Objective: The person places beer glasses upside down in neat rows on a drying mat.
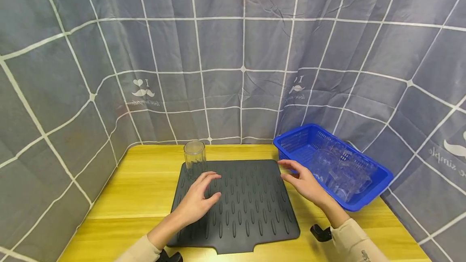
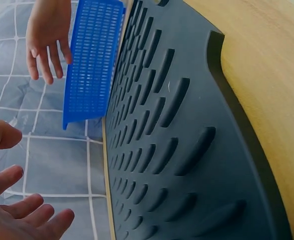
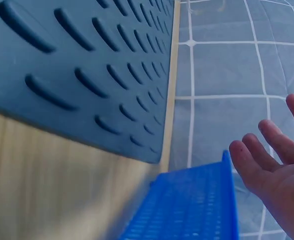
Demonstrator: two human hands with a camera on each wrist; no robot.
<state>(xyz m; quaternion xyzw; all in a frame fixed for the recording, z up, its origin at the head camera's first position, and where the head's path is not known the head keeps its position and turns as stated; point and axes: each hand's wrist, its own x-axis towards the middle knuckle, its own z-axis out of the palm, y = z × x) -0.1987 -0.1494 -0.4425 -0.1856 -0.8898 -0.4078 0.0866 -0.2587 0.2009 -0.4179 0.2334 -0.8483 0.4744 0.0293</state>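
A dark grey ridged draining mat [image 1: 251, 205] lies on the table. One clear drinking glass [image 1: 194, 157] stands upright at the mat's far left corner. My left hand [image 1: 198, 201] hovers above the left part of the mat, fingers relaxed and holding nothing, nearest to that glass. Over the gap between the mat and a blue plastic basket [image 1: 378, 173] is my right hand [image 1: 303, 183], its fingers loosely bent with nothing in them. Inside the basket lie several clear glasses [image 1: 342, 177], overlapping so that their shapes are hard to separate. The left wrist view shows both hands bare.
The yellow wood-grain table [image 1: 127, 197] carries everything. A grey curtain [image 1: 222, 47] with white grid lines hangs around its back and sides. The basket sits at the back right, angled, close to the curtain. Black wrist straps [image 1: 320, 233] show beneath the sleeves.
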